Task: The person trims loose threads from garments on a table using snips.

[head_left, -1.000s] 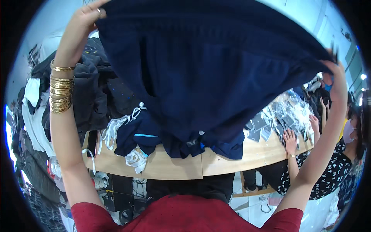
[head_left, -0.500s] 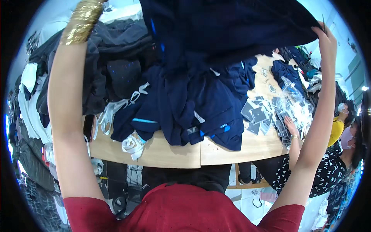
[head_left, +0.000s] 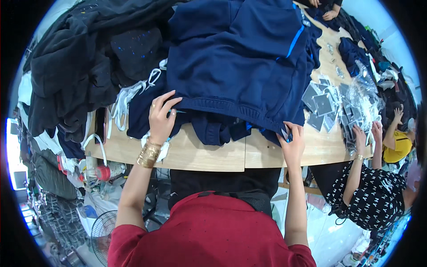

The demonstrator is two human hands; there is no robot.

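Navy garment point(head_left: 235, 58) lowered, left hand point(head_left: 161, 118) pinching waistband point(head_left: 231, 107), right hand point(head_left: 293, 146) clasping snips point(head_left: 290, 137), cards point(head_left: 323, 104) beside clear plastic point(head_left: 367, 100)

Bare strip of wooden table point(head_left: 200, 159) along front edge, between left hand point(head_left: 162, 118) and right hand point(head_left: 292, 143) — narrowed by navy folds point(head_left: 211, 133). Navy garment point(head_left: 231, 62) fills middle, blocks straight reach to far side. Left side crowded: black cloth heap point(head_left: 71, 62), white cords point(head_left: 126, 100). Bare wood right of right hand, up to co-worker's hand point(head_left: 359, 139); packets point(head_left: 320, 103) and clear plastic point(head_left: 367, 100) beyond. Bare lane farther up — between garment and dark clothes point(head_left: 352, 52). Pointed tool point(head_left: 285, 134) juts from right hand.
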